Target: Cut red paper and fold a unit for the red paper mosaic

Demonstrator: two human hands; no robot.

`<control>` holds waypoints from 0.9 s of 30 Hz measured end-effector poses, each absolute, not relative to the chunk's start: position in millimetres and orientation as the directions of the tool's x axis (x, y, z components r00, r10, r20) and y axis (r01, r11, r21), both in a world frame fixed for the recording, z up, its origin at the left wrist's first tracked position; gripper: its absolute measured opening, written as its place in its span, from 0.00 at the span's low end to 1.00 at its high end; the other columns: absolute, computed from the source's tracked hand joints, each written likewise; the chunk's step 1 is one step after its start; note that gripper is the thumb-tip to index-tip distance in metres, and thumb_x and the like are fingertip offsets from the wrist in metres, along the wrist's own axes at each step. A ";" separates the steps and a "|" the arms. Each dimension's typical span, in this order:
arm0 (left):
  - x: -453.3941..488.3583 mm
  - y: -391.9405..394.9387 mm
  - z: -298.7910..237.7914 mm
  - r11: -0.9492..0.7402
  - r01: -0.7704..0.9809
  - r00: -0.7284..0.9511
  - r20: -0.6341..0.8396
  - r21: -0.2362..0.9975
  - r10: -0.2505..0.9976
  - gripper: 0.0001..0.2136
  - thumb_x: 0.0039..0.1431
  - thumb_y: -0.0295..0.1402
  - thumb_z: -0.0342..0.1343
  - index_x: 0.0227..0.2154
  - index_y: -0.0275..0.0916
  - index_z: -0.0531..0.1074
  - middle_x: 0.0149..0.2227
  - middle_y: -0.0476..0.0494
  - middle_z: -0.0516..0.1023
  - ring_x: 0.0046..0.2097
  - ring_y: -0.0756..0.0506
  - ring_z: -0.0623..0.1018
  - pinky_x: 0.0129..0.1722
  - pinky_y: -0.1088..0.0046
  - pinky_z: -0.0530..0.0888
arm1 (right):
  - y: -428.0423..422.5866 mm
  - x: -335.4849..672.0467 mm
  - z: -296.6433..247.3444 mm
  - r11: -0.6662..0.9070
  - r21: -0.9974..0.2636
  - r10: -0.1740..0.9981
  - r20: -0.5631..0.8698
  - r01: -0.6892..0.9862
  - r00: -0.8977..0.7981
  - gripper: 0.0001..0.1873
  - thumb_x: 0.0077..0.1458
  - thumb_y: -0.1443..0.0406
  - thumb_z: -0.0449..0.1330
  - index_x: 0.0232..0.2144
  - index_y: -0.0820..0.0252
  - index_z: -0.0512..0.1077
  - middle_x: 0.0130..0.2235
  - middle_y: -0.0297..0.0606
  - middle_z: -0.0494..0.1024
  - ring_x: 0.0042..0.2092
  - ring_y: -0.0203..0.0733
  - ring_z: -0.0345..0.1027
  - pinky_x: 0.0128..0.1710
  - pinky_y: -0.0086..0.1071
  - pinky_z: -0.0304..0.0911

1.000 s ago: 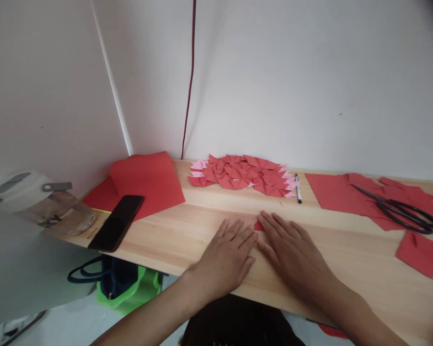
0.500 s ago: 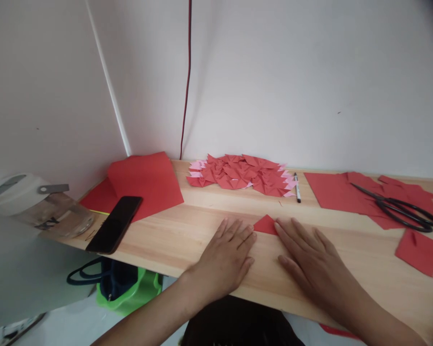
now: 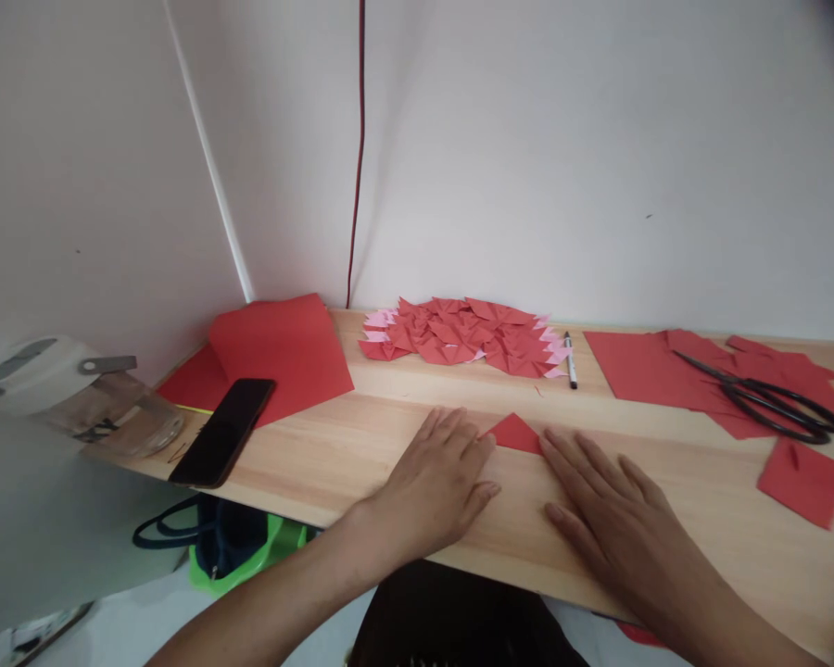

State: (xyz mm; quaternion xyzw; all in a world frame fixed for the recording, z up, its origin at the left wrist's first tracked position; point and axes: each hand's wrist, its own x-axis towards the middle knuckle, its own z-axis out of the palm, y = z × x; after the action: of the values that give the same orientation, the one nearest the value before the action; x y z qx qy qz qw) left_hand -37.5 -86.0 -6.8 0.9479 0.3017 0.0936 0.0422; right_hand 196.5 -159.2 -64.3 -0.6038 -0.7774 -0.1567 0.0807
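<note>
A small red folded paper triangle point(image 3: 514, 433) lies on the wooden table point(image 3: 361, 435) between my two hands. My left hand point(image 3: 437, 482) rests flat with fingers stretched out, its fingertips touching the triangle's left corner. My right hand point(image 3: 608, 505) also lies flat and open, its fingertips just at the triangle's right edge. Neither hand grips anything.
A heap of folded red and pink paper pieces point(image 3: 465, 336) sits by the wall, with a pen point(image 3: 568, 359) beside it. Red sheets point(image 3: 278, 347) and a black phone point(image 3: 223, 431) lie left. Black scissors point(image 3: 771, 396) rest on red paper scraps point(image 3: 802, 477) at the right.
My right hand slid rightward off the red triangle, uncovering it. My left hand stayed nearly in place, shifting slightly toward the triangle.
</note>
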 end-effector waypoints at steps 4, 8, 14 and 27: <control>-11.1 -76.4 -3.0 -0.882 0.467 0.867 0.166 0.062 0.470 0.26 0.67 0.44 0.36 0.62 0.35 0.54 0.67 0.43 0.49 0.67 0.38 0.46 0.65 0.51 0.46 | -159.1 196.5 -64.2 0.217 0.161 0.904 0.339 0.963 -0.261 0.31 0.61 0.53 0.42 0.60 0.62 0.60 0.63 0.43 0.59 0.62 0.55 0.55 0.53 0.52 0.56; 9.1 -63.0 -16.5 -0.882 0.465 0.881 0.055 0.070 0.469 0.29 0.66 0.48 0.34 0.62 0.34 0.54 0.64 0.42 0.57 0.67 0.38 0.48 0.64 0.48 0.46 | -159.1 195.6 -61.6 0.220 0.161 0.907 0.330 0.962 -0.263 0.30 0.61 0.53 0.42 0.59 0.62 0.63 0.62 0.40 0.61 0.62 0.55 0.55 0.53 0.52 0.57; 6.8 -57.3 -30.1 -0.868 0.489 0.863 0.101 0.082 0.495 0.26 0.67 0.44 0.32 0.63 0.38 0.52 0.66 0.49 0.53 0.67 0.38 0.46 0.64 0.50 0.47 | -162.8 198.8 -64.9 0.213 0.124 0.914 0.325 0.969 -0.243 0.31 0.60 0.53 0.44 0.61 0.62 0.60 0.63 0.41 0.59 0.63 0.55 0.52 0.56 0.53 0.53; 5.4 -59.7 -30.6 -0.858 0.490 0.851 0.127 0.154 0.509 0.24 0.67 0.43 0.35 0.64 0.43 0.50 0.66 0.50 0.53 0.67 0.36 0.44 0.63 0.46 0.47 | -147.2 193.3 -46.9 0.260 0.093 0.877 0.394 0.961 -0.275 0.33 0.63 0.56 0.43 0.66 0.60 0.42 0.64 0.45 0.58 0.64 0.54 0.50 0.56 0.52 0.53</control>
State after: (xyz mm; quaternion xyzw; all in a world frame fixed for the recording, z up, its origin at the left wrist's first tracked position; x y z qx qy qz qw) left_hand 5.4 -59.7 -30.6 0.9603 0.2601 0.0821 0.0581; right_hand 193.3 -147.2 -46.9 -0.5873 -0.7824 -0.1590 0.1326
